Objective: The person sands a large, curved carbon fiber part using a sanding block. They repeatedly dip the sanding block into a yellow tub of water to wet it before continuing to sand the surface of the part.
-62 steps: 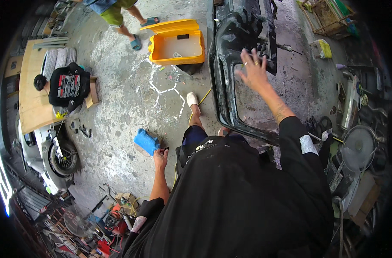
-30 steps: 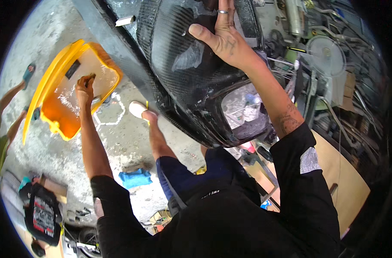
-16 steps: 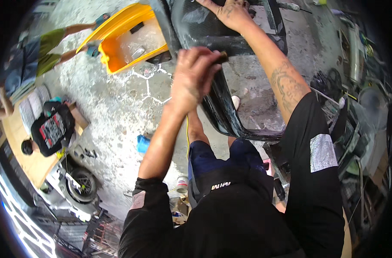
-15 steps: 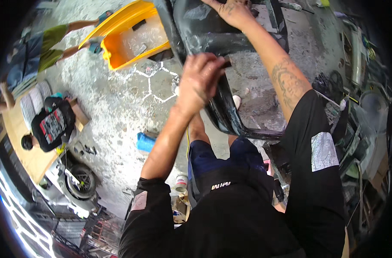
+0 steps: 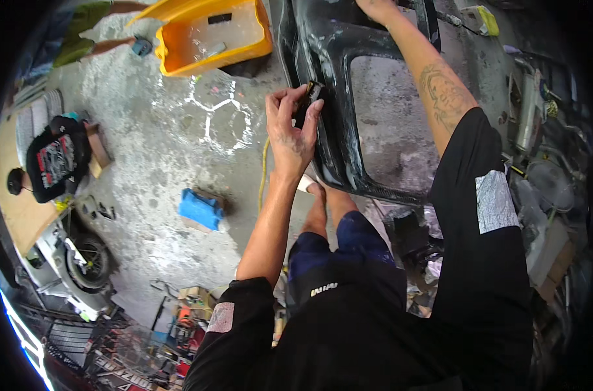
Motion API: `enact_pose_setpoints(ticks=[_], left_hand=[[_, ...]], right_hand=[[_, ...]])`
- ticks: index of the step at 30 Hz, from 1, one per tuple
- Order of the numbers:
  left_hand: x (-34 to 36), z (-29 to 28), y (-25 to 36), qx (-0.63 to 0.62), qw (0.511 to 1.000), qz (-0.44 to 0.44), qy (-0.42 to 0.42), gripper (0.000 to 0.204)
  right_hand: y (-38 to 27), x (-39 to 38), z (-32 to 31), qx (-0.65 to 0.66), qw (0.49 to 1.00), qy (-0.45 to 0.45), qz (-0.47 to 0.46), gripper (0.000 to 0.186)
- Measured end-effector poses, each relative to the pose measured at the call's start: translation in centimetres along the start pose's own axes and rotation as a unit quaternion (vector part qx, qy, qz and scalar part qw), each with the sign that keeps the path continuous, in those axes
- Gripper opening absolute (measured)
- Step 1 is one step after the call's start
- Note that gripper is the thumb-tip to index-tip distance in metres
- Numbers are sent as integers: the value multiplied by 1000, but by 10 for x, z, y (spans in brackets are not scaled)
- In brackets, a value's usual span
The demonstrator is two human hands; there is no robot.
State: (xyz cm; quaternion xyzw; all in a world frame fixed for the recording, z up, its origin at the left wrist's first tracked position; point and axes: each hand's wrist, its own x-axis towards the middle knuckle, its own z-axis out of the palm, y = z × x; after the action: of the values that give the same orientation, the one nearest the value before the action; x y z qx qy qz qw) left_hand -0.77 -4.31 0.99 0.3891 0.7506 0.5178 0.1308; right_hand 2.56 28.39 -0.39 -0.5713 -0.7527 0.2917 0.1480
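A large black molded panel [image 5: 348,163], wet and smeared with pale residue, stands before me, with a wide opening in its middle. My left hand [image 5: 291,137] is at its left rim, closed with thumb and fingers around a small dark block [image 5: 314,91] that lies against the panel's edge. My right hand [image 5: 378,9] reaches to the upper part of the panel; its fingers are largely cut off by the picture's top edge, so their pose is unclear.
A yellow tub [image 5: 265,45] with cloudy water, a dark block and a small pale piece stands beyond the panel. A blue bundle [image 5: 200,208] and yellow hose [image 5: 264,173] lie left. Another person's leg [image 5: 114,45] is far left, near a motor scooter [image 5: 75,274]. Scrap parts [image 5: 544,176] crowd the right.
My view has shifted. My left hand, blurred over the rim before, now shows the dark block plainly in its fingers. My right hand has gone mostly out of the top edge.
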Motion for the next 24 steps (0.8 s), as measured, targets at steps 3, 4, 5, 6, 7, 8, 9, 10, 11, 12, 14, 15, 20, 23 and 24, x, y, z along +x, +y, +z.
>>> enact_pose_setpoints(ticks=[3,4,5,6,7,8,9,10,11,12,14,15,20,23,24], left_hand=[[-41,2,-4,-38,995,-88,37,34],[-55,4,-1,-50,990,-123,44,32],[-66,5,0,-60,989,-128,53,32],[-74,5,4,-69,988,-130,56,31],[-80,5,7,-78,987,-131,59,30],[-85,5,10,-77,987,-135,50,30],[-85,6,10,-83,985,-137,58,30],[-84,7,9,-80,988,-115,61,30],[-82,9,9,-77,991,-92,64,31],[-78,11,12,-79,990,-94,71,31],[-67,17,17,-76,991,-96,61,31],[-64,19,17,-70,990,-100,69,31],[-41,32,29,-55,989,-109,89,33],[-40,31,34,-49,987,-129,82,33],[-38,35,39,-54,988,-122,77,34]], right_hand=[[2,1,9,32,999,-5,-13,129],[3,0,7,19,1000,-11,5,129],[5,0,6,7,1000,-16,24,129],[2,1,10,16,1000,-6,16,128],[3,0,10,7,1000,-6,10,128],[4,0,9,1,1000,-8,15,128],[3,1,9,-4,1000,-12,19,127],[3,3,9,-10,1000,-6,19,126],[3,6,7,-15,1000,-6,13,126],[4,7,6,-23,1000,-2,21,125],[8,9,3,-29,999,2,23,125],[3,6,6,-27,999,-6,17,125],[12,7,11,-14,1000,-3,-10,126],[16,14,21,18,1000,-6,-23,126],[41,29,16,-158,980,-33,-118,102]])
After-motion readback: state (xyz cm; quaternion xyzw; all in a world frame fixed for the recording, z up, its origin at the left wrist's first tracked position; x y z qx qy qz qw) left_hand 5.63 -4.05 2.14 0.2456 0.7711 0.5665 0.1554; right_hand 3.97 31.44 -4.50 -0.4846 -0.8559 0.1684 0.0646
